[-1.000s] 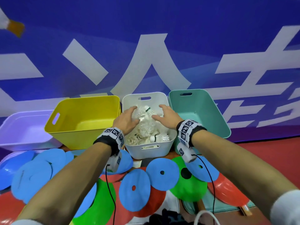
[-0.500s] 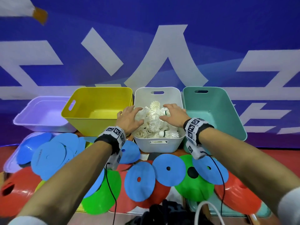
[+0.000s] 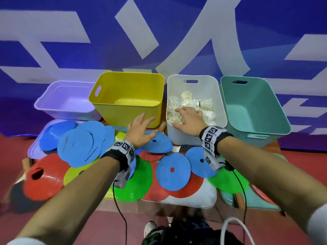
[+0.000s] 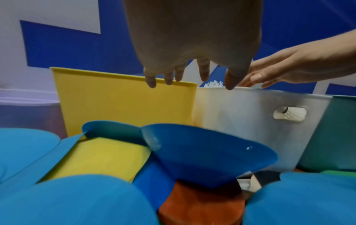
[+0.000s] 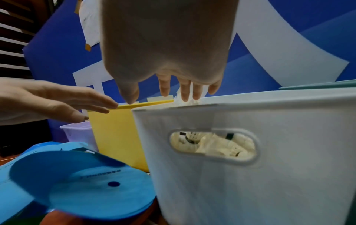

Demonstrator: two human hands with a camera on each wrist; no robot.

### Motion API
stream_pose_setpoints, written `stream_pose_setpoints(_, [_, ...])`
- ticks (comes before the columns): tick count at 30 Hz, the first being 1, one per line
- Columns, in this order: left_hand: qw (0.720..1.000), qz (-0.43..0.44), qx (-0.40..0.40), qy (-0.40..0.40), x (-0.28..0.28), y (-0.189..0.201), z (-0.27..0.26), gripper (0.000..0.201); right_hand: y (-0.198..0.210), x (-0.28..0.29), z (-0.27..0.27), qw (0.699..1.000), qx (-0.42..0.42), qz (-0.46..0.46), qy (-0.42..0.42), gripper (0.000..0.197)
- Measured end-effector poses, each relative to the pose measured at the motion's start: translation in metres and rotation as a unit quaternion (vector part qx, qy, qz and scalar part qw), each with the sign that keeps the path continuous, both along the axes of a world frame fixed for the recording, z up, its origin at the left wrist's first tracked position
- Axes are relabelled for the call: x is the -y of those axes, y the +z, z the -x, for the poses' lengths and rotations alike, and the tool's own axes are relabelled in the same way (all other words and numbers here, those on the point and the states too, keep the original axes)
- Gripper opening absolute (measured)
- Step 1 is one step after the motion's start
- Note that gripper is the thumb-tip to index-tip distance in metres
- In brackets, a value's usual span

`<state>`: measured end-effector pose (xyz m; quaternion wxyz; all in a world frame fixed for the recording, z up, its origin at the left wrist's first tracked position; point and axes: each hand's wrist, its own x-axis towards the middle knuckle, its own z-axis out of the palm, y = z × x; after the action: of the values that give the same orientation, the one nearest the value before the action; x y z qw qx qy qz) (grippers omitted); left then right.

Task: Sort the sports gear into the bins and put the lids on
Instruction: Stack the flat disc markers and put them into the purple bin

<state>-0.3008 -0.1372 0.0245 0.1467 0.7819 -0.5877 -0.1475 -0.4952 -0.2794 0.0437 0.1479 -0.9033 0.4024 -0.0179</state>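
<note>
Shuttlecocks (image 3: 191, 105) lying heaped in the white bin (image 3: 219, 110), directly beneath the right hand (image 3: 188, 119). Right hand hovering palm down over the near part of the heap, fingers spread and relaxed, gripping nothing; touching the feathers or just above them, impossible to tell. Left hand (image 3: 139, 131) hovering just off the near wall of the empty yellow bin (image 3: 127, 101), fingers spread, holding nothing, a blue disc (image 3: 155, 143) under its palm. More discs in blue, red and green lying nearer the body. Judging the shuttlecock sorting nearly finished and discs next: lowering flat onto one disc, pinching its rim, lifting clear of overlapping neighbours. Keeping the white bin steady while withdrawing, avoiding snagging feathers.
</note>
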Motion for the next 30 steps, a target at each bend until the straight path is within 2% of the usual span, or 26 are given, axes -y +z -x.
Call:
stream_pose_setpoints(7, [0.999,-0.044,-0.001,-0.026,-0.046,-0.024,-0.02,0.067,-0.008,-0.046,-0.008,0.998,-0.014,0.061,-0.008,0.07])
stream_pose_setpoints(13, [0.991,-0.126,0.015,-0.039,-0.064,-0.042,-0.036,0.058,-0.023,-0.09,-0.016,0.986,0.066,0.122,0.092,0.061])
stream_pose_setpoints(17, [0.991,-0.126,0.007,-0.047,-0.07,-0.052,-0.04,0.059,-0.038,-0.117,-0.014,0.987,0.063,0.069,0.128,0.054])
stream_pose_setpoints(20, [0.992,-0.116,0.023,-0.051,-0.07,-0.05,-0.038,0.057,-0.047,-0.12,-0.008,0.995,0.022,0.001,0.095,0.058])
stream_pose_setpoints(23, [0.991,-0.105,0.04,-0.069,-0.069,-0.045,-0.027,0.056,-0.055,-0.114,0.005,0.999,-0.013,-0.044,0.025,0.065])
stream_pose_setpoints(27, [0.985,-0.063,0.107,-0.119,-0.061,-0.041,0.003,0.065,-0.064,-0.109,0.036,0.995,-0.063,-0.059,-0.044,0.074])
stream_pose_setpoints(30, [0.982,-0.039,0.107,-0.152,-0.051,-0.043,0.029,0.064,-0.072,-0.106,0.063,0.988,-0.101,-0.085,-0.079,0.079])
